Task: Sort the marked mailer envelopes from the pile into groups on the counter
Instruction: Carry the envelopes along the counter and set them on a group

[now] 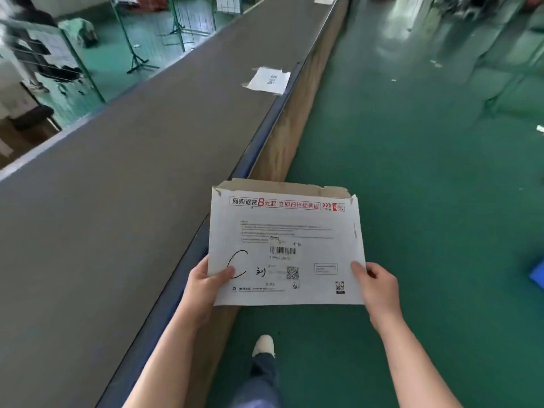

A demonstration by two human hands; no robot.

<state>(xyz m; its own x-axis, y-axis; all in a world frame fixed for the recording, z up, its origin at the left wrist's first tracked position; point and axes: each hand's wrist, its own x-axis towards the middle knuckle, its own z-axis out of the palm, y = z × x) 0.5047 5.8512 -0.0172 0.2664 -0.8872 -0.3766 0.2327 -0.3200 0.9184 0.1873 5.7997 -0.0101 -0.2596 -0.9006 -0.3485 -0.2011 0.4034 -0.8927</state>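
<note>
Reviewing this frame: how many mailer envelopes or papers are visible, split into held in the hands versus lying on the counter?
Held mailer envelope, marked C, gripped by left hand and right hand: 1
White sheets lying on the grey counter, one near, one far, too blurred to identify: 2
Total: 3

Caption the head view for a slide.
Both hands, left hand and right hand, hold a white C-marked cardboard mailer envelope beside the long grey counter.
</note>
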